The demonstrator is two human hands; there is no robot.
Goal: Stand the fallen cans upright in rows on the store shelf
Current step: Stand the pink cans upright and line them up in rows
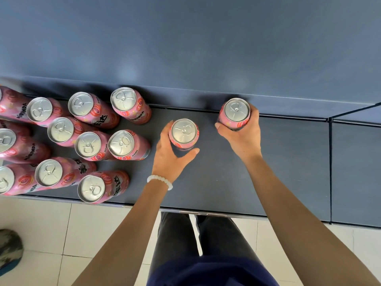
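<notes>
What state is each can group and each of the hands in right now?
Can in left hand: upright on shelf, gripped.
Can in right hand: upright near back wall, gripped.
Cluster of pink cans: upright, loosely grouped at left.
Left hand: holding can.
Right hand: holding can.

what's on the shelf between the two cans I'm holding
Nothing: in the head view, only bare dark shelf separates the left hand's can from the right hand's can.
</notes>
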